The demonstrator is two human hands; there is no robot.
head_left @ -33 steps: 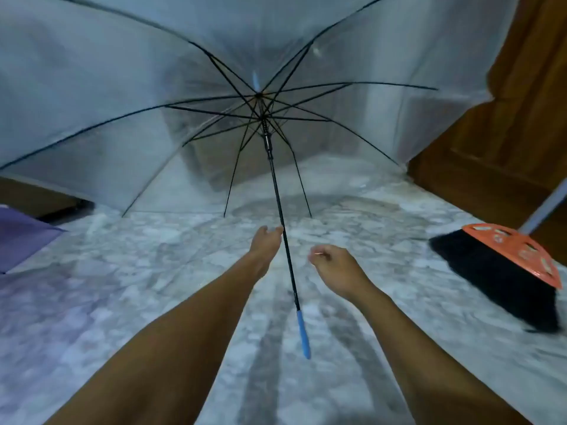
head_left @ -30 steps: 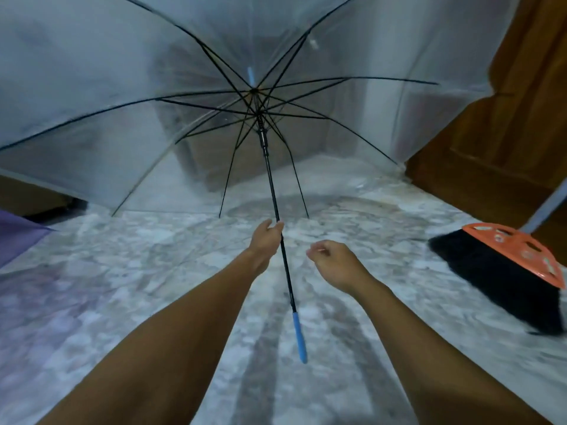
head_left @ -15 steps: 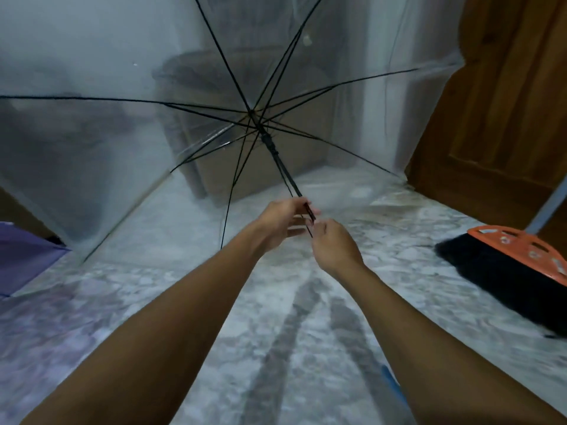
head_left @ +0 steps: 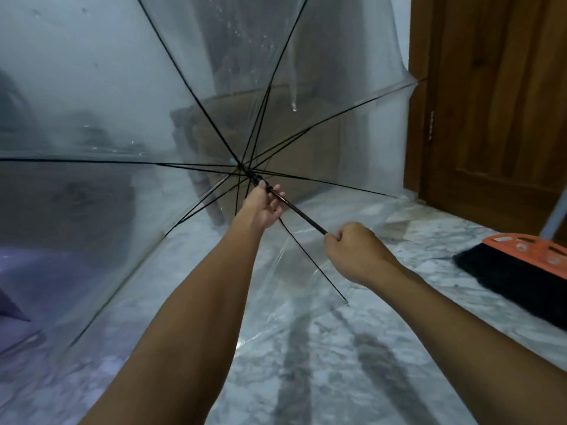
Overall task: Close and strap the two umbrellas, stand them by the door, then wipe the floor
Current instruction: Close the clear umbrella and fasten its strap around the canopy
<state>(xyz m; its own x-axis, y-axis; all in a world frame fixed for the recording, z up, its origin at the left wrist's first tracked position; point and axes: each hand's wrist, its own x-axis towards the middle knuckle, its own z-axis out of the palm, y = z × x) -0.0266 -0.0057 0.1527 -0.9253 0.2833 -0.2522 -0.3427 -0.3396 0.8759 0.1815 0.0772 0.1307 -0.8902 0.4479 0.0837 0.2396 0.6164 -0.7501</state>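
Note:
A clear plastic umbrella (head_left: 101,96) with black ribs stands open in front of me, its canopy filling the left and middle of the view, its lower edge on the marble floor (head_left: 306,363). My left hand (head_left: 264,207) grips the black shaft just below the runner near the hub. My right hand (head_left: 352,253) is closed round the shaft further down; the handle is hidden behind it. A purple umbrella (head_left: 12,305) shows at the far left, partly behind the clear canopy.
A wooden door (head_left: 491,96) stands at the right. A broom (head_left: 527,265) with an orange head and black bristles lies on the floor at the right edge. A brown box (head_left: 294,154) shows through the canopy.
The umbrella has tilted up and come closer. My left hand slid up the shaft to the runner. My right hand, earlier free, now grips the lower shaft.

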